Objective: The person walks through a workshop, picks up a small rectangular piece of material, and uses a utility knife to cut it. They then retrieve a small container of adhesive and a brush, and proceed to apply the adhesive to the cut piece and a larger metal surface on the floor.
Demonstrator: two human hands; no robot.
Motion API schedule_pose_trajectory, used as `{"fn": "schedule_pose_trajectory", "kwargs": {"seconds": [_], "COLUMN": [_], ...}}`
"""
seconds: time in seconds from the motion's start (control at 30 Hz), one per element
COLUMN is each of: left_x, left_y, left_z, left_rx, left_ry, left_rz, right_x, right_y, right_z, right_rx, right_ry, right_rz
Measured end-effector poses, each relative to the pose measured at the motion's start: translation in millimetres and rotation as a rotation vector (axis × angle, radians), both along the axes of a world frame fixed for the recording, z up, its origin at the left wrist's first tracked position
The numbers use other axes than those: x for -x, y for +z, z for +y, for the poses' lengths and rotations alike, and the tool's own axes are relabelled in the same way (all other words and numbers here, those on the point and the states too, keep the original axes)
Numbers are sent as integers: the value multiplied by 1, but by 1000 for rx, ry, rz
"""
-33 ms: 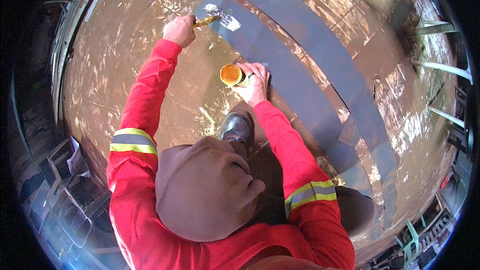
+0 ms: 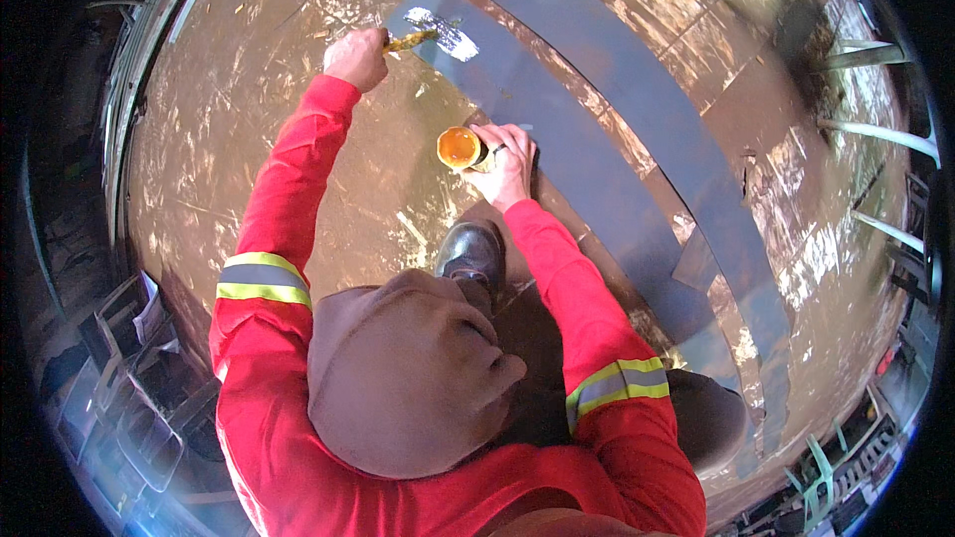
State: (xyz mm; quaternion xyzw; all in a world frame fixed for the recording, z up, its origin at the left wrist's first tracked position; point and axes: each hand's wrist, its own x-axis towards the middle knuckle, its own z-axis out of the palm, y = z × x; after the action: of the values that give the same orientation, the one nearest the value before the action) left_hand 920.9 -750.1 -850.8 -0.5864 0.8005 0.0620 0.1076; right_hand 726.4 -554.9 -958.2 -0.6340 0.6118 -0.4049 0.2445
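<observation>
My left hand is closed around the handle of a yellow-stained paintbrush. The brush tip lies over a bright white, streaky patch at the far left end of a long grey-blue sheet. Whether that patch is a wet coat or glare, I cannot tell. Nearer to me, my right hand grips a small round can by its side, beside the sheet's left edge. Its open top shows an orange-yellow inside. My palm and fingers hide part of the can's wall.
A second grey-blue sheet runs alongside, with a narrow brown gap between them. My dark boot stands on the scuffed brown surface below the can. Pale metal legs stand at the right, and cluttered metal frames at the lower left.
</observation>
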Motion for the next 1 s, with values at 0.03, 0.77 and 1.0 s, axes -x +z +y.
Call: {"fn": "schedule_pose_trajectory", "kwargs": {"seconds": [0.03, 0.77, 1.0], "left_x": [2, 40, 73], "left_y": [4, -7, -7], "left_z": [-2, -22, -1], "left_rx": [5, 224, 108], "left_ry": [3, -176, -325], "left_rz": [-14, -38, 9], "right_x": [0, 97, 98], "right_y": [0, 2, 13], "right_z": [1, -15, -27], "right_rx": [-1, -179, -183], "right_ry": [0, -3, 100], "right_rz": [-1, 180, 375]}}
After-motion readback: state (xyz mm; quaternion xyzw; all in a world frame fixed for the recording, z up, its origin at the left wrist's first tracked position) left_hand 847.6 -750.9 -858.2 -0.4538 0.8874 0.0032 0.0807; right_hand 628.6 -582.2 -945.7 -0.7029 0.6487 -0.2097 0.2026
